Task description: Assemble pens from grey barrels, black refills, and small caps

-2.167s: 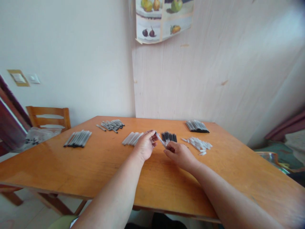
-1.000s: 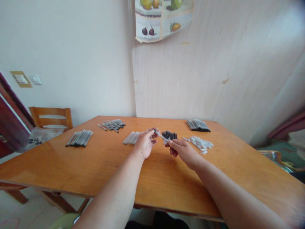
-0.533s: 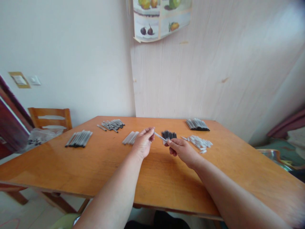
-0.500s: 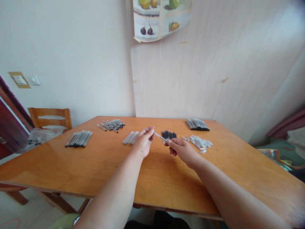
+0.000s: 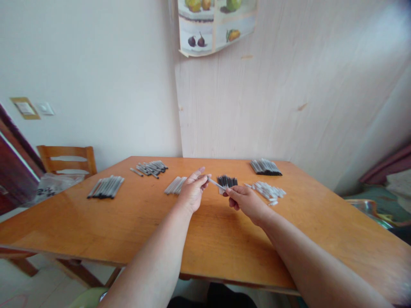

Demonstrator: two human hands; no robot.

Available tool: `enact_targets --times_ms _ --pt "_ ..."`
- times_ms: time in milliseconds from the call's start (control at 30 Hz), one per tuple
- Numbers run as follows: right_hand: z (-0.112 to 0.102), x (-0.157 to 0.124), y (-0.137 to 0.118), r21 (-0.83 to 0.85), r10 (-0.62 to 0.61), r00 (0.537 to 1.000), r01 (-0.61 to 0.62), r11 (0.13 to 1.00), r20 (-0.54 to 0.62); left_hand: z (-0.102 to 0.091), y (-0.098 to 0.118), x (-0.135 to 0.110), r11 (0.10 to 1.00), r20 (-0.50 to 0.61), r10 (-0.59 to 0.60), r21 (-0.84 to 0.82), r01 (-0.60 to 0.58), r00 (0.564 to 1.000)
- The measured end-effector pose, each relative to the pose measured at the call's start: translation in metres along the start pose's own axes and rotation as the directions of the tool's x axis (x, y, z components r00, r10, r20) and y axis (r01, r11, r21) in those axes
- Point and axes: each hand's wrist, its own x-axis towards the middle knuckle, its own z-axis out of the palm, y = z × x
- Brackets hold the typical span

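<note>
Both hands meet over the middle of a wooden table (image 5: 96,222). My left hand (image 5: 193,191) pinches one end of a thin white pen tube (image 5: 215,184) between thumb and fingers. My right hand (image 5: 245,200) is closed on the tube's other end. Just behind the hands lies a small pile of black refills (image 5: 227,181). A row of white tubes (image 5: 175,185) lies left of my left hand. A heap of small white caps (image 5: 266,191) lies right of my right hand.
Farther back lie a grey-black pen pile (image 5: 150,167) and a dark bundle (image 5: 265,167); another pen bundle (image 5: 106,187) lies at the left. A wooden chair (image 5: 66,155) stands behind the table's left end. A fruit poster (image 5: 215,23) hangs on the wall.
The hands rose slightly from the table and keep holding the white tube between them. My left fingers have loosened a little around its end. The piles have not moved.
</note>
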Motion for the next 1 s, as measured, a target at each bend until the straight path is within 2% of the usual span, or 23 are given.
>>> enact_targets --times_ms 367,567,833,1000 --pt "-0.0007 0.0011 0.0024 0.042 0.008 1.000 -0.009 0.999 0.018 -0.0035 0.0011 0.0014 1.000 0.042 -0.016 0.018 0.015 0.999" --pt "0.0006 -0.0006 -0.0017 0.039 -0.005 1.000 0.005 0.999 0.020 -0.0001 0.0013 -0.0002 0.997 -0.001 -0.051 -0.053 0.051 0.999" --pt "0.0017 -0.0017 -0.0027 0.003 -0.029 0.999 0.029 1.000 0.032 -0.0008 -0.0041 -0.0006 0.998 -0.062 -0.054 0.036 0.057 0.997" --pt "0.0013 -0.0010 -0.0009 -0.001 -0.037 0.998 0.037 0.999 0.041 -0.0032 -0.0055 0.0023 0.998 -0.036 -0.047 0.032 0.048 0.998"
